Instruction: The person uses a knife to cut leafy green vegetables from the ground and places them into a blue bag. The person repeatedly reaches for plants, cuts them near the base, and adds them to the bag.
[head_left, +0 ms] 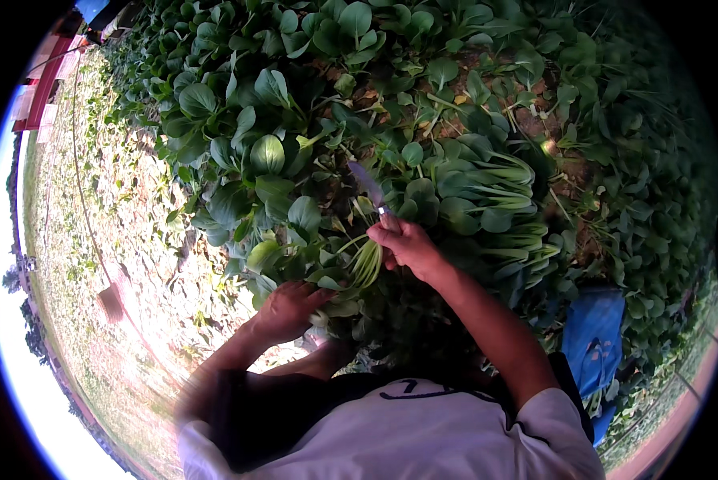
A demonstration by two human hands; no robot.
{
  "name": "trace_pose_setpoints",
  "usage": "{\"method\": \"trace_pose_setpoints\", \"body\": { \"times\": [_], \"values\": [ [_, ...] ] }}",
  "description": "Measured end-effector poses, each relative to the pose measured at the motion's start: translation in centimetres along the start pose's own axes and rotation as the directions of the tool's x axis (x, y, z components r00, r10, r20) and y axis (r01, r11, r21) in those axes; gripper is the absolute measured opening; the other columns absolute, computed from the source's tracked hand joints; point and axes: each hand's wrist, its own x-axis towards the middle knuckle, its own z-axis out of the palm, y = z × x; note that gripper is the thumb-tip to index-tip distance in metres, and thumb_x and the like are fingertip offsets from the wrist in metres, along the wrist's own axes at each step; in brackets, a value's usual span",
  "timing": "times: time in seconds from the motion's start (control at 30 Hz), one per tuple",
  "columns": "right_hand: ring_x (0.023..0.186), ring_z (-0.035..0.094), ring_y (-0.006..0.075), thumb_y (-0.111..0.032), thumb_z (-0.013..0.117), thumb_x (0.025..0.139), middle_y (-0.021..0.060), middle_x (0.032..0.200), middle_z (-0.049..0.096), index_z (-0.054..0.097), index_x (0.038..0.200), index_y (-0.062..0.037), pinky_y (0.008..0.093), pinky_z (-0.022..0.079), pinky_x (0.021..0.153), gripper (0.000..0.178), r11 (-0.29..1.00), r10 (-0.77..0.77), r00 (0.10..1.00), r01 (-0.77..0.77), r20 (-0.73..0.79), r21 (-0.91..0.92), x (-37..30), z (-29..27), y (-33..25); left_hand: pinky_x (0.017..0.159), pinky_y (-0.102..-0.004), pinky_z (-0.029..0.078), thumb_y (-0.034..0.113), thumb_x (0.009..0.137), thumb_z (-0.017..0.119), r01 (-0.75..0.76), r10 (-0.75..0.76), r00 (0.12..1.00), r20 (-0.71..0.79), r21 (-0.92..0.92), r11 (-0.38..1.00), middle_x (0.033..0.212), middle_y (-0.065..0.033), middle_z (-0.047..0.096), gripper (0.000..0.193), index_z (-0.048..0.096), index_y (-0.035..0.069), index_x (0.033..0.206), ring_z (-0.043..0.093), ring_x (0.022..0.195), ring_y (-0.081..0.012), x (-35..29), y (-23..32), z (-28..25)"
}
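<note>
Vegetable bed (423,88): broad rows of dark green leafy plants on brown soil, filling the upper and right of the view; a bare, straw-strewn strip (95,240) runs along the left.
Cut pile (495,208): harvested plants laid side by side on the bed, just right of the right hand, pale stalks pointing right.
Blue thing (595,340): cloth or sack at the lower right; whether it holds anything cannot be told, and no other container shows.
Plant in hand (351,268): a leafy green with pale stalks, between the two hands. Likely light, with crisp stalks that snap and soft leaves that bruise; best held at the firm base where the stalks join, not by the leaves.
Left hand (287,310): grip closed around the base of the plant, low near the soil.
Right hand (407,244): grip wrapped tight on a knife handle.
Knife (367,188): blade pointing up and away over the leaves, clear of the stalks.
</note>
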Motion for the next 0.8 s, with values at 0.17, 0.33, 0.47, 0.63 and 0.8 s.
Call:
{"method": "trace_pose_setpoints", "body": {
  "times": [0.17, 0.33, 0.47, 0.63, 0.8],
  "values": [
    [0.063, 0.055, 0.0075, -0.034, 0.068, 0.084, -0.0007, 0.077, 0.058, 0.059, 0.108, -0.0057, 0.0242, 0.048, 0.051, 0.038, 0.968, 0.026, 1.0, -0.027, 0.006, 0.249, -1.5, -0.1, -2.8, 0.081, -0.0408, 0.049, 0.006, 0.07, 0.068, 0.19, -0.17, 0.974, 0.151, -0.128, 0.973, 0.108, -0.0184, 0.059, 0.061, 0.048, 0.007, 0.128, 0.058, 0.096, -0.0377, 0.6, 0.5, -1.5],
    [0.065, 0.056, 0.0079, -0.025, 0.069, 0.083, -0.0002, 0.077, 0.058, 0.059, 0.099, -0.0042, 0.0241, 0.048, 0.051, 0.028, 0.978, -0.148, 0.982, 0.128, -0.117, -0.163, -2.5, -1.9, -4.1, 0.095, -0.0341, 0.042, 0.004, 0.077, 0.067, 0.436, -0.253, 0.889, 0.382, -0.533, 0.726, 0.124, -0.0153, 0.054, 0.068, 0.037, 0.005, 0.137, 0.054, 0.112, -0.0247, 2.0, -0.1, -6.0],
    [0.063, 0.055, 0.0086, -0.024, 0.067, 0.084, 0.0004, 0.075, 0.057, 0.059, 0.095, -0.0033, 0.0247, 0.048, 0.05, 0.025, 0.982, -0.068, 0.998, 0.066, -0.005, -0.175, -4.0, -0.9, -6.2, 0.104, -0.0329, 0.033, 0.006, 0.074, 0.073, 0.424, -0.423, 0.865, 0.269, -0.842, 0.333, 0.133, -0.0136, 0.045, 0.086, 0.022, 0.003, 0.143, 0.043, 0.123, -0.0215, 2.3, -1.6, -6.6],
    [0.062, 0.056, 0.0066, -0.023, 0.065, 0.087, -0.0002, 0.074, 0.056, 0.054, 0.098, -0.0035, 0.0239, 0.047, 0.051, 0.025, 0.967, -0.176, 0.979, 0.191, -0.099, 0.168, -5.1, 4.5, -6.0, 0.1, -0.0339, 0.037, 0.018, 0.061, 0.084, 0.548, -0.588, 0.791, 0.166, -0.619, 0.562, 0.133, -0.0155, 0.047, 0.106, 0.02, 0.009, 0.145, 0.047, 0.12, -0.0224, 6.0, 2.9, -3.0],
    [0.067, 0.063, 0.0253, -0.029, 0.06, 0.089, 0.0087, 0.076, 0.063, 0.051, 0.105, -0.0042, 0.0364, 0.051, 0.058, 0.031, 0.778, -0.335, 0.937, 0.213, -0.103, -0.59, -0.7, 1.9, 2.2, 0.091, -0.0326, 0.045, 0.013, 0.061, 0.08, 0.759, -0.672, 0.651, 0.353, -0.29, 0.583, 0.116, -0.0182, 0.059, 0.101, 0.023, 0.01, 0.144, 0.058, 0.105, -0.0267, 3.1, -3.6, -3.3]
  ]
}}
